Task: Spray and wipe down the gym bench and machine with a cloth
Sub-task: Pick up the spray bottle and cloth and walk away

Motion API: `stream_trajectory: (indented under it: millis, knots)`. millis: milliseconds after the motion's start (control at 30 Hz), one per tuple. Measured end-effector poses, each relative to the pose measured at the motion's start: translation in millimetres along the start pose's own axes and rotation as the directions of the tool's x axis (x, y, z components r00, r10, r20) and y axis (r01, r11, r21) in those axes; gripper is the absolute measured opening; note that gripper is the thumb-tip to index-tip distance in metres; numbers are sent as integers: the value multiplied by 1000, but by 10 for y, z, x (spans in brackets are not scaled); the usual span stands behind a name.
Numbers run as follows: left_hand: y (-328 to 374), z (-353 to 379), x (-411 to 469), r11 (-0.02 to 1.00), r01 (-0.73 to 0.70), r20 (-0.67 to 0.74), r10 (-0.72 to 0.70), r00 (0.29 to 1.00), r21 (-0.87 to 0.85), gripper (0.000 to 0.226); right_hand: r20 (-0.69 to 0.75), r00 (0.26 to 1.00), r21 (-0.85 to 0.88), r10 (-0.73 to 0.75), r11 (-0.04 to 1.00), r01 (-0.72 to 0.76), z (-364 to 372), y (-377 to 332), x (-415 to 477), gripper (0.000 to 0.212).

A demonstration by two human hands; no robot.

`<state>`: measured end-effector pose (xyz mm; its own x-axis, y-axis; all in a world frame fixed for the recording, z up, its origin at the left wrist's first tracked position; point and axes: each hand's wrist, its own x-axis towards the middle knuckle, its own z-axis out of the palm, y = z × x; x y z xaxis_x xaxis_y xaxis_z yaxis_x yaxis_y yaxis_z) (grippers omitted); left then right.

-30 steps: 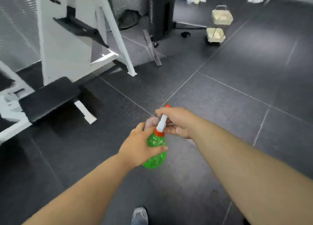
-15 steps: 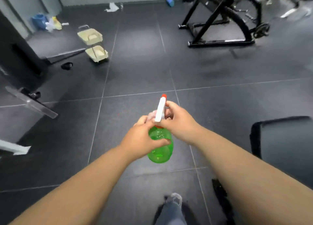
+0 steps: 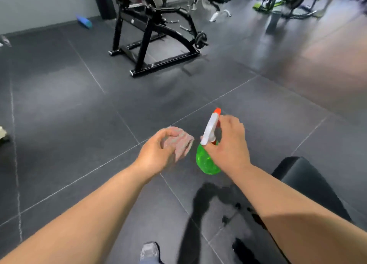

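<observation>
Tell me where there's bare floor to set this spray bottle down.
Bare floor lies ahead, between the spray bottle and the black machine, and left of your left arm. Crowded at lower right: the bench pad, dark bits beside it, your shoe.

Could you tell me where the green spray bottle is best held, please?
Probably the slim neck of the spray bottle, just under its white spray head, from the right, as the right hand holds it: the green body below is bulbous.
</observation>
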<state>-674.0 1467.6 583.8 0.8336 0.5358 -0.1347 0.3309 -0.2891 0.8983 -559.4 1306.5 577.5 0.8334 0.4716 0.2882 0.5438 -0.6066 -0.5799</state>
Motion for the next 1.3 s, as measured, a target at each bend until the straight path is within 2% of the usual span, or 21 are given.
stream_trajectory:
  millis: [100,133,200,267,333,433,467,500,533,600,633,733,800,900,1000,1033,1200,1300]
  knots:
    - [313,72,827,993,-115,180,117,977,-23,19,-101,983,80,151,986,-143,19,228,570,38]
    - [374,103,992,991,-131,197,136,971,-35,15,-85,982,101,170,982,-161,22,262,653,38]
    - [536,284,1511,986,-156,243,165,956,-53,12,-87,969,103,232,969,-223,-6,400,903,52]
    - [723,558,1888,978,-206,319,206,925,-34,15,-165,933,146,320,944,-297,-115,564,1055,60]
    - [966,897,2219,969,-248,409,230,883,-9,26,-284,879,164,383,923,-350,-275,805,1217,60]
    - [1342,1541,2690,974,-228,499,201,843,-7,58,-399,802,58,444,885,-461,-575,1353,1539,40]
    - [1464,1784,2814,974,-225,528,188,828,6,63,-433,776,43,459,870,-491,-662,1578,1651,32]
    - [1588,2113,2999,976,-218,556,180,811,1,61,-459,747,54,481,854,-517,-757,1884,1799,21]
    - [1682,2340,3112,980,-198,574,168,802,-10,49,-474,729,61,493,845,-532,-818,2105,1917,11]
    - [1853,2760,3339,987,-159,607,134,783,-13,24,-475,728,54,495,842,-537,-915,2516,2130,11]
    - [1973,3102,3540,987,-159,628,132,767,-13,20,-482,713,62,509,832,-551,-1012,2815,2290,12]
    - [2364,3889,3945,989,-147,683,109,722,-2,26,-490,626,133,607,761,-635,-1315,3442,2543,13]
    - [2593,4306,4152,988,-157,722,106,684,4,26,-489,598,133,635,732,-668,-1529,3780,2666,16]
    - [2947,4969,4393,978,-205,790,109,604,22,25,-539,568,66,622,704,-707,-1921,4271,2804,39]
    - [3244,5553,4575,966,-255,840,107,532,38,21,-552,523,84,649,668,-740,-2259,4678,2860,45]
    - [3371,5810,4634,953,-301,867,127,481,27,19,-561,500,78,660,643,-762,-2390,4859,2865,48]
    - [4110,7147,4753,897,-430,947,220,233,-103,15,-691,259,160,675,493,-855,-3044,5782,2850,47]
    - [4537,7989,4673,877,-462,981,181,66,-131,17,-732,111,234,673,401,-886,-3403,6223,2801,43]
